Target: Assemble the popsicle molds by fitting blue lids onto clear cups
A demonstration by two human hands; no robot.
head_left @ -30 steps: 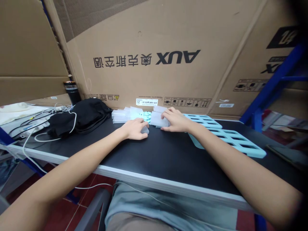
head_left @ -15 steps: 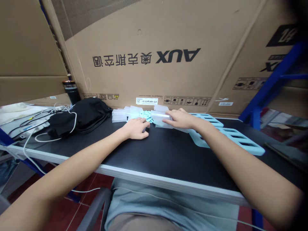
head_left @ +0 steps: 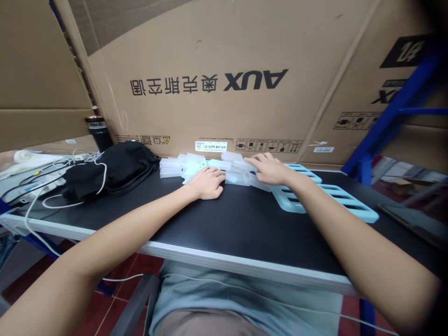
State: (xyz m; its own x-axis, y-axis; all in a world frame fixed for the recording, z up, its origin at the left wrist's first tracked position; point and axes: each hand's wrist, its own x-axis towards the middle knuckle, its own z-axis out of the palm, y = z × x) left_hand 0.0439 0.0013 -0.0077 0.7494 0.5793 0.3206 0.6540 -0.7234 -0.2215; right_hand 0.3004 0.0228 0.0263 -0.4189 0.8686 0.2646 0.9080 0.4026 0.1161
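Observation:
A row of clear, frosted plastic boxes (head_left: 171, 167) lies along the back of the black table. My left hand (head_left: 209, 183) rests at the front of this row, palm down with its fingers stretched over the light blue bits there. Just above its fingertips lies one frosted box (head_left: 220, 164). To the right, my right hand (head_left: 271, 169) reaches in with index finger and thumb apart, touching the frosted pieces (head_left: 236, 163) at that end. What lies under both palms is hidden.
Light blue slotted plastic racks (head_left: 350, 200) lie right of my right hand. A black cloth bag (head_left: 112, 168), white cables (head_left: 52, 200) and a dark bottle (head_left: 98, 133) occupy the left side. A large cardboard box (head_left: 210, 46) walls off the back. A dark flat object (head_left: 409, 224) lies far right.
My right hand has moved slightly right and let go of a frosted box, which now lies over the light blue bits. My left hand has shifted a little to the right.

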